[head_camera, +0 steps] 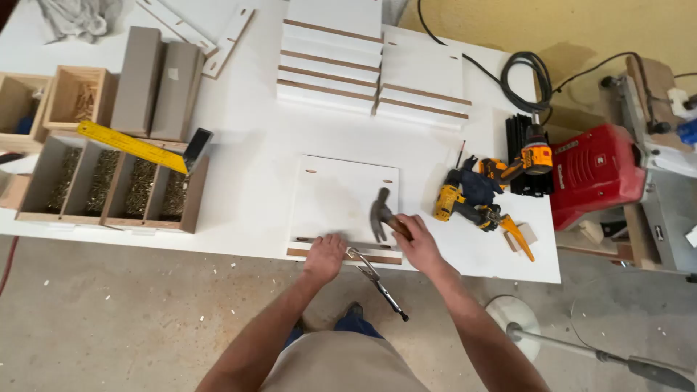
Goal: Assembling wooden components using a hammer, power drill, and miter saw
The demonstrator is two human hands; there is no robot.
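A white worktable [247,189] stands on a dusty concrete floor [131,319] beside a yellow wall [581,29].

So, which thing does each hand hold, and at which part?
The right hand holds a hammer by its handle. The left hand rests on the white panel, gripping nothing visible.

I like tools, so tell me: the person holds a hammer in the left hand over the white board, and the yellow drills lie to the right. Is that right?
Almost. The hammer is in the right hand, not the left. The left hand presses on the near edge of the white board. The yellow drills do lie to the right, as the head view shows.
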